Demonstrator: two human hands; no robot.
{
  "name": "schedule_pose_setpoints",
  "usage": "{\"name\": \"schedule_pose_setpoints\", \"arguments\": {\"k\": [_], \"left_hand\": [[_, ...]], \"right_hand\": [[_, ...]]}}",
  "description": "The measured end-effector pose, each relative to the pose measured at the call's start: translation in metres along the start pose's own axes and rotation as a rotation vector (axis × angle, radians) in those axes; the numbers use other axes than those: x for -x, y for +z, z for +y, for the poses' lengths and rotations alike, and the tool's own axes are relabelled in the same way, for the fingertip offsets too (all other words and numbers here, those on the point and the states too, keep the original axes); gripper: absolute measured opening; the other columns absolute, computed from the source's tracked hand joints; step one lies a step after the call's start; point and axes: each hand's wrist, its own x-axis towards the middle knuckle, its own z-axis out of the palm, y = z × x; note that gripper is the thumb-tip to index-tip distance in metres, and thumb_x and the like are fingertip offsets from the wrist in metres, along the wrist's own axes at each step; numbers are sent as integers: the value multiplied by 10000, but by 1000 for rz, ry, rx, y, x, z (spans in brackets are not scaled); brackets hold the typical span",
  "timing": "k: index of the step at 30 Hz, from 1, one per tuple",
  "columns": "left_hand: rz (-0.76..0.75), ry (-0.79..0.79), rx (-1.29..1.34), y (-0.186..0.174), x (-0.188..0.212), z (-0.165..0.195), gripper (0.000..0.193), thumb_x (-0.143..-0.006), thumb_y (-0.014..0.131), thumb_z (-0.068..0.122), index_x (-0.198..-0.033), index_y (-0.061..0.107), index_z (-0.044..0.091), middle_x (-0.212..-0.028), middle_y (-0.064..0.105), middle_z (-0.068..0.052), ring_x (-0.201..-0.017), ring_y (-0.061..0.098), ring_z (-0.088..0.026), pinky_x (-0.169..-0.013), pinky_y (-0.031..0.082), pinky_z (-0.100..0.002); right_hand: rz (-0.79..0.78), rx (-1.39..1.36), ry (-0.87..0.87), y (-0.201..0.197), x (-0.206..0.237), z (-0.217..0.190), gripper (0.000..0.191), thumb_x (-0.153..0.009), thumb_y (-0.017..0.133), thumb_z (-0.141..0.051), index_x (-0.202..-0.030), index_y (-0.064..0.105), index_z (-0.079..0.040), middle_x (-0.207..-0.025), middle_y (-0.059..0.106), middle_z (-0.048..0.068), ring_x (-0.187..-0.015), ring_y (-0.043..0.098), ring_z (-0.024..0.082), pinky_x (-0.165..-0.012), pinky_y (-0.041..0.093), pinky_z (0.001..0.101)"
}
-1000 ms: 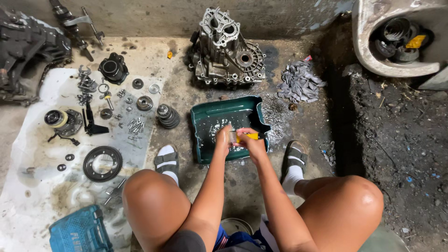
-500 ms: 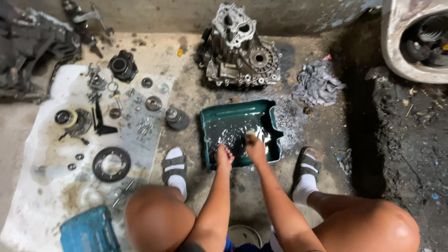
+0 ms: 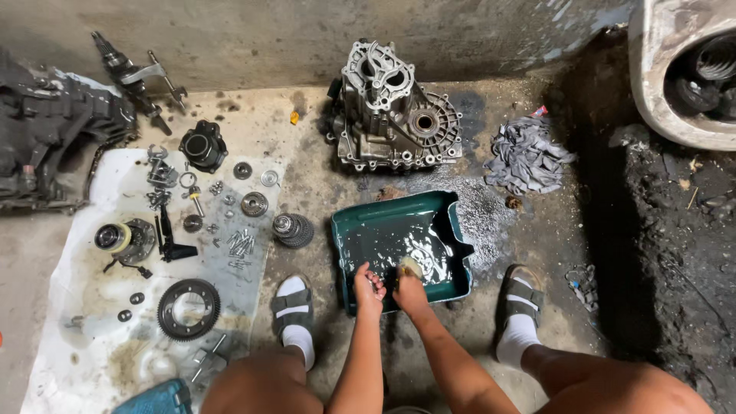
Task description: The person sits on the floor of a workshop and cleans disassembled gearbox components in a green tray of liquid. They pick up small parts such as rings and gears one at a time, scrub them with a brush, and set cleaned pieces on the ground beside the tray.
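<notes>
The right hand closes around a yellowish brush or sponge at the near edge of the green tray of dark liquid; the left hand, just beside it, curls loosely over something too small to make out. Beyond the tray stands a metal gearbox housing, grey rags lie off to the right, and gears and bolts are spread on a white sheet to the left.

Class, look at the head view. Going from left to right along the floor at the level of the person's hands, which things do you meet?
Large gear → sandalled foot → left hand → right hand over the green tray → other sandalled foot.
</notes>
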Motion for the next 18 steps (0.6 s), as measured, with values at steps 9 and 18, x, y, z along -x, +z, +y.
{"name": "schedule_pose_setpoints", "arguments": {"k": [9, 18], "left_hand": [[-218, 11, -157, -2, 16, -1, 182, -838, 622, 259, -748, 533, 128, -675, 579, -27, -443, 392, -109, -373, 261, -260], [-385, -6, -457, 23, 36, -6, 292, -952, 620, 379, -875, 606, 97, -706, 566, 7, -522, 454, -98, -440, 334, -250]], "right_hand": [[-22, -570, 295, -50, -31, 19, 353, -807, 606, -39, -1150, 675, 2, -1041, 698, 257, -918, 696, 411, -816, 585, 490], [-51, -1490, 352, -111, 15, 53, 358, -926, 566, 4, -1254, 705, 28, -1069, 685, 195, -848, 683, 274, -824, 675, 439]]}}
